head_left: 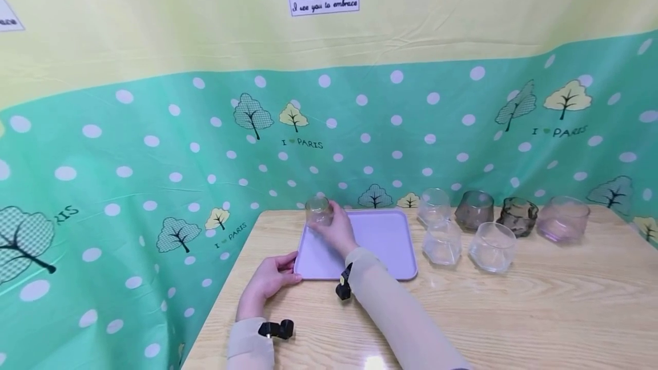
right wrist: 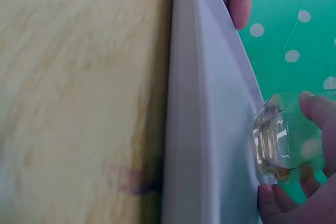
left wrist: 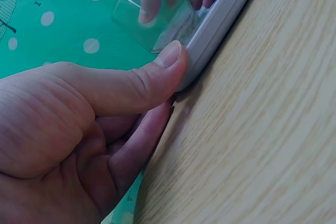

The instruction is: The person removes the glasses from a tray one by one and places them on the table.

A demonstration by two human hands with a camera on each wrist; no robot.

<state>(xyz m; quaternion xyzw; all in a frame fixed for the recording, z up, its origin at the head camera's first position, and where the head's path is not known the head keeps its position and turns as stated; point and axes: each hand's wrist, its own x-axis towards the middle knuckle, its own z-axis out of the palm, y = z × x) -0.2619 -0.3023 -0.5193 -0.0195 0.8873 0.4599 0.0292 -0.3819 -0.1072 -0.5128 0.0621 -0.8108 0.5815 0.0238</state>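
Note:
A light purple tray [head_left: 382,250] lies on the wooden table. At its near left corner my left hand [head_left: 271,278] pinches the rim; in the left wrist view the thumb [left wrist: 170,56] presses the rim from above, and the other fingers are at the outer side. My right hand [head_left: 338,232] reaches over the tray and grips a clear faceted glass [head_left: 317,209] at the far left corner. Seen from the right wrist, thumb and fingers wrap the glass [right wrist: 286,137], its thick base toward the tray; whether it touches the tray I cannot tell.
Right of the tray stand clear glasses [head_left: 442,243], a smoky grey glass [head_left: 474,210], a dark patterned glass [head_left: 517,217] and a wide pinkish glass [head_left: 562,220]. A green and yellow printed cloth [head_left: 360,124] hangs behind the table [head_left: 565,313]. The table's left edge runs beside my left arm.

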